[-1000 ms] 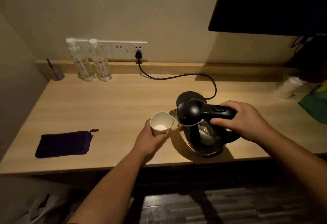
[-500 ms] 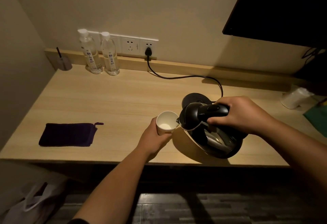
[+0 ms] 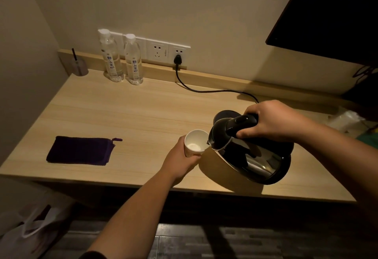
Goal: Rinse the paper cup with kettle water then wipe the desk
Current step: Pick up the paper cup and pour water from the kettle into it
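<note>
My left hand [image 3: 180, 161] grips a white paper cup [image 3: 195, 143] from below and holds it just above the wooden desk [image 3: 133, 115]. My right hand [image 3: 274, 121] is closed on the black handle of a steel kettle [image 3: 251, 154]. The kettle is lifted and tilted steeply to the left, its spout at the cup's rim. A little pale liquid shows in the cup's bottom. A dark purple cloth [image 3: 79, 150] lies flat on the desk at the left.
The kettle's black base [image 3: 222, 114] sits behind the kettle, its cord [image 3: 204, 90] running to a wall socket [image 3: 177, 55]. Two water bottles [image 3: 122, 59] and a small holder [image 3: 78, 65] stand at the back left. A white plastic bag [image 3: 28, 232] lies on the floor.
The kettle has tilted further toward the cup, its bottom swinging up to the right. The cup stays at the spout. The view has shifted up and left.
</note>
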A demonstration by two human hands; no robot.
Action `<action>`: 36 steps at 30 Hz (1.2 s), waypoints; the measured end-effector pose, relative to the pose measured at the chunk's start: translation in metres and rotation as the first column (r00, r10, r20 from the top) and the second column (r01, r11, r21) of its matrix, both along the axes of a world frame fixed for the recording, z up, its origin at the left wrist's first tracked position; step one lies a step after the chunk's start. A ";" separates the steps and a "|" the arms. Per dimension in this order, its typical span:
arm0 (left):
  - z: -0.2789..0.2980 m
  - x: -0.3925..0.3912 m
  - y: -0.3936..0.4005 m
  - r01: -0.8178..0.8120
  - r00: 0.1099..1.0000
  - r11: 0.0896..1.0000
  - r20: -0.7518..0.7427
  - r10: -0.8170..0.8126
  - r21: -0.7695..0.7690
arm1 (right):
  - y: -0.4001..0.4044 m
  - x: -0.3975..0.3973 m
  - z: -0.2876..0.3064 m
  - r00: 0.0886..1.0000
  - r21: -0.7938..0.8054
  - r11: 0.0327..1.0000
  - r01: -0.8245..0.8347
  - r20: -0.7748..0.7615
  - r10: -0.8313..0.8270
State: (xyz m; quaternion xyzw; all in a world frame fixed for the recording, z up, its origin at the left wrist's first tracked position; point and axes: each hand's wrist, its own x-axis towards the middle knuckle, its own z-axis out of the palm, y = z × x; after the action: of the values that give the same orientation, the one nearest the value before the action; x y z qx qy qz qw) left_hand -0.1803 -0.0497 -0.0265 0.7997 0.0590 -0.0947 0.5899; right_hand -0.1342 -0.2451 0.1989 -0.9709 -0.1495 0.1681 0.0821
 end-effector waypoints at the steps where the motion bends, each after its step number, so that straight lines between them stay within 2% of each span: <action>1: 0.000 0.000 0.000 0.001 1.000 1.000 0.001 -0.001 -0.001 | 0.002 0.002 0.001 1.000 -0.007 1.000 -0.004 -0.007 0.004; 36: -0.003 0.001 0.001 0.004 1.000 1.000 0.010 -0.004 -0.010 | 0.022 0.012 0.013 0.997 -0.078 0.995 -0.061 -0.041 0.058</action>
State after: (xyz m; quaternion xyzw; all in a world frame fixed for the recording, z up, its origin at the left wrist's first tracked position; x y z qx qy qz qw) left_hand -0.1796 -0.0485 -0.0296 0.7974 0.0540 -0.0923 0.5939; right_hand -0.1225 -0.2228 0.2116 -0.9650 -0.1699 0.1952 0.0417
